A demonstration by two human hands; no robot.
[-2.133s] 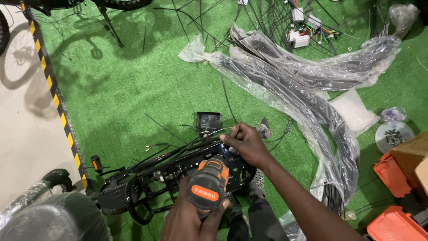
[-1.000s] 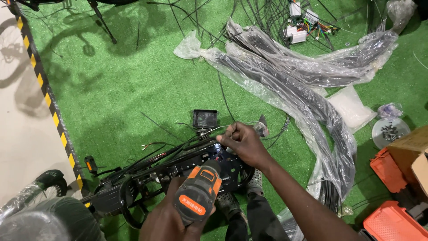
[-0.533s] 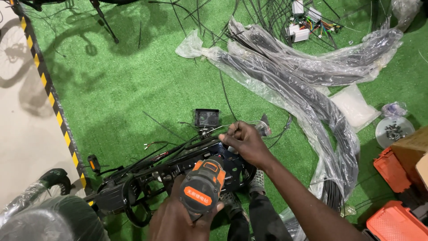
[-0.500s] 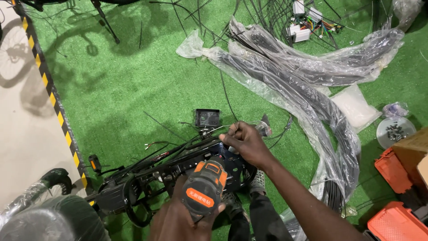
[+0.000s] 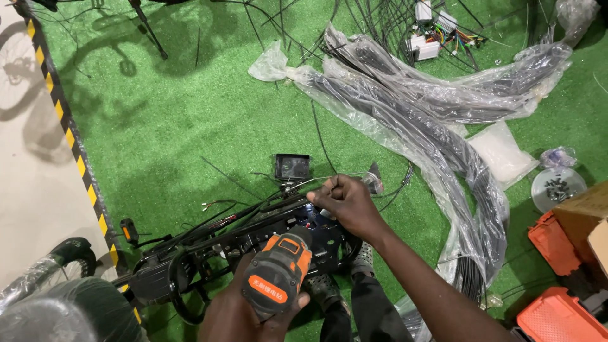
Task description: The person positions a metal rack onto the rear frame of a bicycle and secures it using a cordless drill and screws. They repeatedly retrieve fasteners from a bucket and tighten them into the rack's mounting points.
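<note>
While the left hand point(image 5: 244, 313) gripped an orange cordless drill point(image 5: 278, 272) against the black handlebar assembly point(image 5: 253, 231) on the green turf point(image 5: 190, 126), the right hand point(image 5: 345, 202) pinched a fitting on it, likely mid-fastening, needing steady bit alignment.

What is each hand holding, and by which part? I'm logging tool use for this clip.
The left hand holds an orange and black cordless drill by its grip. The right hand pinches something small on the black handlebar assembly; what exactly cannot be told.
</note>
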